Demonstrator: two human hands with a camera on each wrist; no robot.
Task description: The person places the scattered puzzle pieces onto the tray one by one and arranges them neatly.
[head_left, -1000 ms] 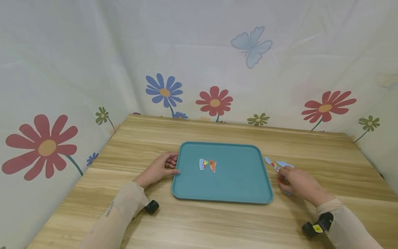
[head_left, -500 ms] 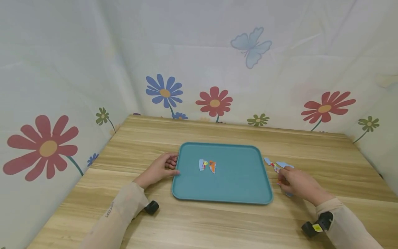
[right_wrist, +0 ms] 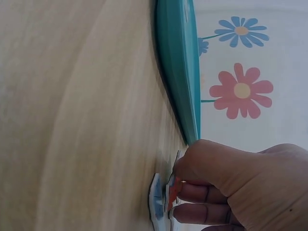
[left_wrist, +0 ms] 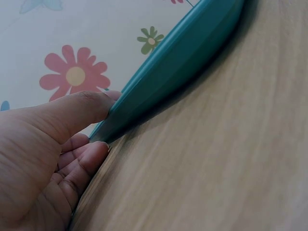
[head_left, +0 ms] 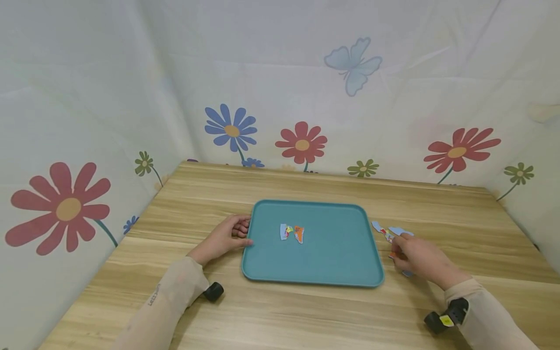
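A teal tray (head_left: pixel 337 233) lies on the wooden table. My left hand (head_left: pixel 220 239) holds its left edge, thumb over the rim and fingers curled against the side in the left wrist view. Two jigsaw puzzle pieces lie on the tray: a light blue one (head_left: pixel 284 232) with a coloured print and an orange one (head_left: pixel 299 234). Right of the tray, my right hand (head_left: pixel 422 257) is down among several more pieces. Its thumb and fingers pinch an orange puzzle piece (right_wrist: pixel 173 192), partly hidden by the hand. A blue piece (right_wrist: pixel 156 202) lies beside it.
A piece with a red and blue print (head_left: pixel 382 231) and a light blue piece (head_left: pixel 400 231) lie just beyond my right fingers, near the tray's right rim. Behind the wooden table (head_left: pixel 306 316) hangs a white curtain (head_left: pixel 271 63) printed with flowers and a butterfly.
My right fingers have shifted slightly over the puzzle pieces, with the orange piece's edge moving a little. My left hand, the tray and the pieces on it stay in place.
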